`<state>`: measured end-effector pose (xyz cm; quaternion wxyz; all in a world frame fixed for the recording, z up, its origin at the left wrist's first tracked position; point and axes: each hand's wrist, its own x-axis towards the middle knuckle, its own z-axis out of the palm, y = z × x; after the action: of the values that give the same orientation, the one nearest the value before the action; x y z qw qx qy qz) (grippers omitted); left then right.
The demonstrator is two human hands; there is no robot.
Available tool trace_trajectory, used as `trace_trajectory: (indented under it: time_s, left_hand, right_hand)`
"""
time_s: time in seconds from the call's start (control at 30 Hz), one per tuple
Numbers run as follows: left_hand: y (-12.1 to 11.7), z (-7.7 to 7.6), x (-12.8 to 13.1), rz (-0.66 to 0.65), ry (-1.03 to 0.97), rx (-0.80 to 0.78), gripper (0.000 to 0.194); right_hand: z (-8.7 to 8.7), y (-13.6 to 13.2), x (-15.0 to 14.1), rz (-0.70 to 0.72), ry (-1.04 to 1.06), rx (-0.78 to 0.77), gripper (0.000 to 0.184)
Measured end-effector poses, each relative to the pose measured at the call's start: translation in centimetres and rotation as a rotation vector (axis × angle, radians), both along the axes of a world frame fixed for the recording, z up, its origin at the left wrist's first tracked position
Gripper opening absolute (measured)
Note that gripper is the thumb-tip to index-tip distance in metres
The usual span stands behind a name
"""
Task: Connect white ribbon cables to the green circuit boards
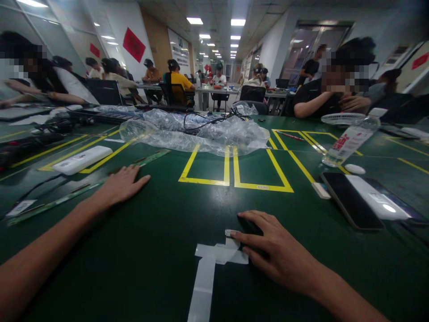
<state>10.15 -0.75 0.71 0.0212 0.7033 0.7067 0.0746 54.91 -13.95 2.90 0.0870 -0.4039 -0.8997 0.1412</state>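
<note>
My left hand [121,184] lies palm down with its fingers stretched forward, over a long thin green strip [154,157] on the table. The hand covers the strip's middle, and I cannot tell what the strip is. Low on the right, my right hand [279,247] has its fingers spread. One fingertip rests at the upper end of some strips of white tape [219,254], stuck to the table in a rough T shape. A longer tape piece [202,290] runs from there toward the near edge.
Crumpled clear plastic wrap [201,129] and black cables lie at the back of the green table [161,250]. A white device [83,159] lies left. On the right are a bottle [351,138], a phone [350,201] and an eraser-like block [321,190]. Several people sit around.
</note>
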Motion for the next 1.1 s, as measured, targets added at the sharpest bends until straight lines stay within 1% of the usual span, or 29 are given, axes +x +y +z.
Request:
trace_trajectory:
  time_s: [0.07,0.13,0.2,0.23,0.3,0.37,0.43,0.53,0.6,0.77,0.87,1.1]
  left_hand:
    - [-2.1,0.4,4.8,-0.196,0.006,-0.046,0.074]
    - [-5.2,0.8,9.8,-0.394,0.034,-0.088,0.071]
    - [-8.6,1.2,14.0,-0.599,0.016,-0.089,0.066]
    - [-10.2,1.3,15.7,-0.685,0.003,-0.094,0.067]
    - [-12.6,1.6,17.9,-0.802,-0.024,-0.09,0.066]
    - [-13.8,1.7,18.7,-0.852,-0.042,-0.079,0.063]
    - [-13.9,1.9,18.7,-0.862,-0.061,-0.065,0.059]
    - [-13.1,1.8,18.2,-0.861,-0.11,-0.035,0.054]
    - [-12.6,1.6,18.1,-0.858,-0.147,-0.013,0.049]
    - [-11.7,0.1,18.2,-0.849,-0.24,0.061,0.037]
    - [-11.3,-0.5,18.3,-0.834,-0.28,0.102,0.027]
    - [-10.6,-0.6,18.7,-0.822,-0.3,0.168,0.012]
  right_hand:
    - [0.1,0.2,0.3,0.031,-0.018,-0.018,0.046]
    - [0.2,0.4,0.4,0.041,-0.02,-0.023,0.043]
    - [0.1,0.5,0.3,0.047,-0.012,-0.003,0.042]
    - [0.1,0.5,0.3,0.049,-0.008,0.013,0.042]
    - [-0.1,0.6,0.2,0.053,-0.004,0.043,0.043]
    - [-0.3,0.6,0.1,0.057,-0.006,0.054,0.044]
    - [-0.4,0.6,0.1,0.056,-0.013,0.047,0.046]
    - [-0.4,0.5,0.0,0.049,-0.027,0.033,0.048]
    - [-0.5,0.5,-0.2,0.051,-0.029,0.03,0.049]
    - [-0.7,0.4,-0.3,0.048,-0.006,0.036,0.049]
    - [-0.8,0.4,-0.3,0.043,0.022,0.046,0.048]
    - [-0.7,0.5,-0.5,0.044,-0.009,0.03,0.048]
